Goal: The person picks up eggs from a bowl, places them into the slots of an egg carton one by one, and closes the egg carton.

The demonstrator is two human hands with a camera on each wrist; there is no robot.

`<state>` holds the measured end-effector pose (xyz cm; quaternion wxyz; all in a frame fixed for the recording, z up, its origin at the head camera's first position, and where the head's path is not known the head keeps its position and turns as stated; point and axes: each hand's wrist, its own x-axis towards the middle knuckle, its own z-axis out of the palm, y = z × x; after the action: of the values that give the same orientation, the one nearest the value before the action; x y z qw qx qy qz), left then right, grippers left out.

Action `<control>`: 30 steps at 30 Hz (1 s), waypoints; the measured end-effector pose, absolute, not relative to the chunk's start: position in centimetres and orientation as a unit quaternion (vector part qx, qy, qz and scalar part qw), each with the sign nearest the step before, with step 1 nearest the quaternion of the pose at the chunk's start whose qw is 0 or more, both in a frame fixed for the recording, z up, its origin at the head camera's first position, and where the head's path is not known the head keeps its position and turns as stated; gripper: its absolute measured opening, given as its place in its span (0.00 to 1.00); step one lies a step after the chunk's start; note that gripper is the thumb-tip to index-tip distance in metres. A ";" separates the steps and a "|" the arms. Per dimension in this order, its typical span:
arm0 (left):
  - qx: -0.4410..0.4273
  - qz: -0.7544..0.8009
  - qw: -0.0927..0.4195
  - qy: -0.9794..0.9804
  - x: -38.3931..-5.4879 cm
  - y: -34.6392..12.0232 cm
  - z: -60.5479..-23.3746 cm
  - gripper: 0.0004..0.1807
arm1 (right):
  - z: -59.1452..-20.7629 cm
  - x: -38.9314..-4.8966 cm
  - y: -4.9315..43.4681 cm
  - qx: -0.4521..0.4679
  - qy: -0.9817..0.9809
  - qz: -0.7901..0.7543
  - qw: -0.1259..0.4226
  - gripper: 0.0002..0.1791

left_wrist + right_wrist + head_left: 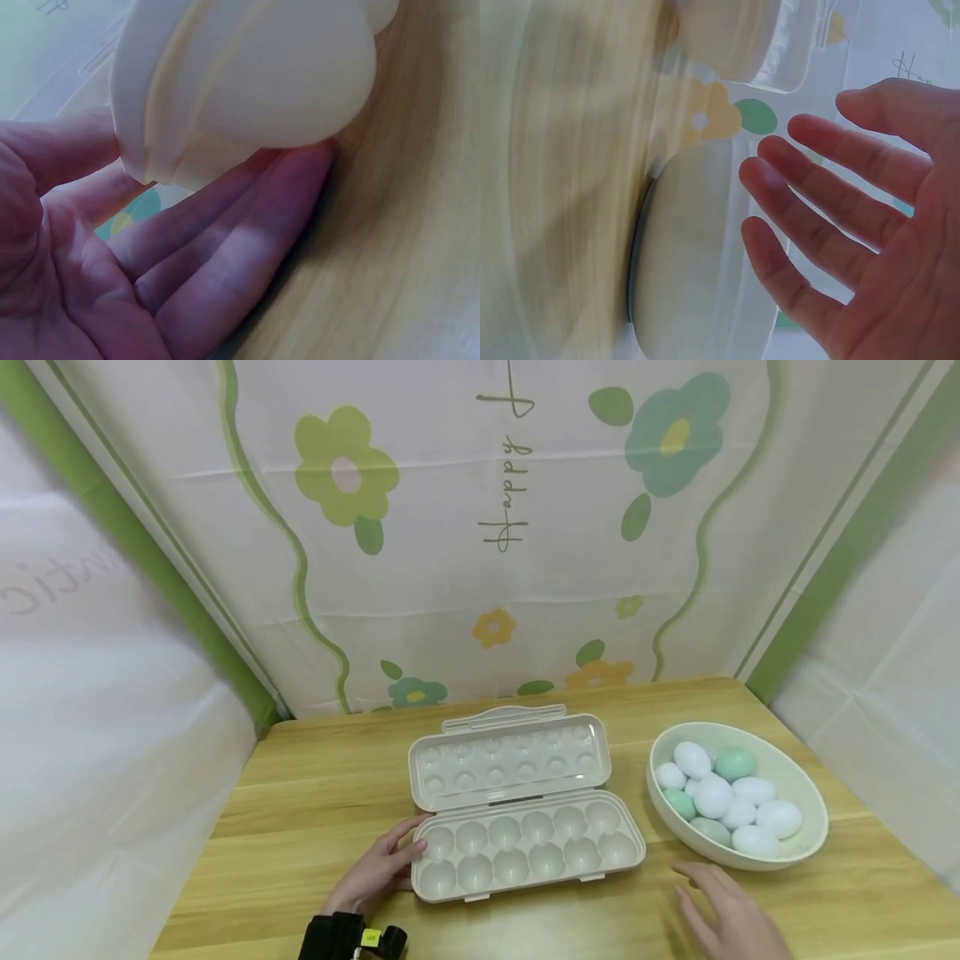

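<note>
An open beige egg carton [525, 827] lies on the wooden table [315, 802], its cups bare and its lid folded back. My left hand [378, 868] rests against the carton's left end with straight fingers, thumb near the hinge; in the left wrist view the fingers [225, 247] lie flat under the carton's corner [247, 82]. My right hand [723, 910] hovers open, fingers spread, just in front of a white oval bowl [806, 852] holding several white and pale green eggs [712, 795]. The right wrist view shows the spread fingers [817, 210] beside the bowl's wall [697, 262].
A flowered cloth backdrop [480, 527] rises behind the table, with white drapes on both sides. Bare wood lies left of the carton and between carton and bowl. The table's right edge runs close past the bowl.
</note>
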<state>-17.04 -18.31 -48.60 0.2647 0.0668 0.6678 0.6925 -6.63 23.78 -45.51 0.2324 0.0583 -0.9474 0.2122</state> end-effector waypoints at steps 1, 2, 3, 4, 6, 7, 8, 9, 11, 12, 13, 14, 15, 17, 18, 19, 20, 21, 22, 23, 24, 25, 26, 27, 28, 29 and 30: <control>0.063 0.693 0.264 0.668 -17.0 -18.3 -48.6 0.31 | -45.5 -6.5 23.8 0.056 -0.947 0.214 0.231 0.15; 0.061 0.694 0.262 0.668 -17.1 -18.3 -48.6 0.31 | -45.5 -6.4 23.8 0.054 -0.947 0.215 0.231 0.15; 0.059 0.694 0.260 0.669 -17.1 -18.2 -48.6 0.31 | -45.5 -6.4 23.8 0.054 -0.947 0.216 0.232 0.15; 0.057 0.694 0.259 0.670 -17.1 -18.2 -48.5 0.31 | -45.5 -6.3 23.9 0.054 -0.947 0.216 0.234 0.15; 0.054 0.692 0.256 0.673 -17.1 -18.2 -48.5 0.31 | -45.5 -6.2 23.9 0.056 -0.946 0.215 0.235 0.16; 0.053 0.692 0.254 0.674 -17.1 -18.2 -48.5 0.31 | -45.5 -6.1 23.9 0.057 -0.946 0.214 0.237 0.16; 0.053 0.691 0.252 0.675 -17.2 -18.2 -48.4 0.31 | -45.6 -6.1 23.9 0.060 -0.946 0.213 0.239 0.16; 0.053 0.690 0.251 0.676 -17.2 -18.2 -48.4 0.31 | -45.6 -6.1 23.9 0.062 -0.945 0.212 0.240 0.17; 0.052 0.690 0.249 0.677 -17.2 -18.1 -48.3 0.31 | -45.7 -6.1 23.9 0.068 -0.944 0.210 0.245 0.17; 0.052 0.690 0.249 0.678 -17.2 -18.1 -48.3 0.31 | -45.8 -6.1 23.9 0.072 -0.944 0.207 0.248 0.17; 0.051 0.689 0.248 0.679 -17.3 -18.1 -48.3 0.31 | -45.8 -6.1 23.9 0.075 -0.943 0.205 0.252 0.18; 0.050 0.688 0.247 0.680 -17.3 -18.0 -48.2 0.31 | -45.9 -6.1 23.9 0.078 -0.942 0.203 0.255 0.18; 0.048 0.688 0.247 0.681 -17.2 -18.0 -48.2 0.31 | -46.0 -6.1 23.9 0.080 -0.942 0.204 0.255 0.18; 0.049 0.686 0.246 0.683 -17.2 -18.0 -48.1 0.30 | -46.1 -6.0 23.9 0.081 -0.942 0.202 0.257 0.18; 0.050 0.685 0.246 0.684 -17.2 -18.0 -48.1 0.30 | -46.2 -6.0 23.9 0.082 -0.942 0.203 0.256 0.18; 0.050 0.686 0.246 0.683 -17.3 -18.0 -48.1 0.30 | -46.2 -6.0 23.9 0.082 -0.941 0.203 0.257 0.18; 0.050 0.686 0.246 0.683 -17.3 -17.9 -48.1 0.30 | -46.3 -6.0 23.9 0.083 -0.941 0.203 0.258 0.18; 0.051 0.686 0.246 0.683 -17.3 -17.9 -48.0 0.30 | -46.3 -6.0 23.9 0.085 -0.940 0.204 0.259 0.18; 0.052 0.686 0.246 0.682 -17.3 -17.9 -48.0 0.30 | -46.3 -6.0 23.8 0.086 -0.939 0.204 0.262 0.18; 0.051 0.687 0.247 0.681 -17.3 -17.9 -48.0 0.30 | -46.4 -6.0 23.8 0.089 -0.938 0.206 0.264 0.19; 0.050 0.688 0.248 0.680 -17.3 -17.9 -48.0 0.30 | -46.5 -6.0 23.8 0.092 -0.937 0.208 0.267 0.19; 0.049 0.689 0.249 0.679 -17.3 -18.0 -48.0 0.30 | -46.5 -6.0 23.8 0.097 -0.935 0.208 0.272 0.19; 0.050 0.690 0.250 0.677 -17.3 -18.0 -48.1 0.30 | -46.6 -6.0 23.7 0.103 -0.933 0.209 0.276 0.20; 0.049 0.691 0.252 0.676 -17.2 -18.1 -48.1 0.30 | -46.6 -6.0 23.7 0.107 -0.931 0.209 0.278 0.20; 0.050 0.693 0.254 0.672 -17.2 -18.2 -48.2 0.31 | -46.6 -6.0 23.7 0.113 -0.930 0.209 0.281 0.21; 0.054 0.694 0.255 0.671 -17.2 -18.2 -48.2 0.31 | -46.6 -6.0 23.7 0.118 -0.928 0.209 0.283 0.21; 0.059 0.695 0.257 0.669 -17.2 -18.3 -48.3 0.31 | -46.6 -6.0 23.7 0.121 -0.928 0.208 0.285 0.21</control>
<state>-17.22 -18.30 -48.32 0.2570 0.0591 0.6690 0.6949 -5.99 23.66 -46.61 0.2853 0.1213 -0.9276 0.2084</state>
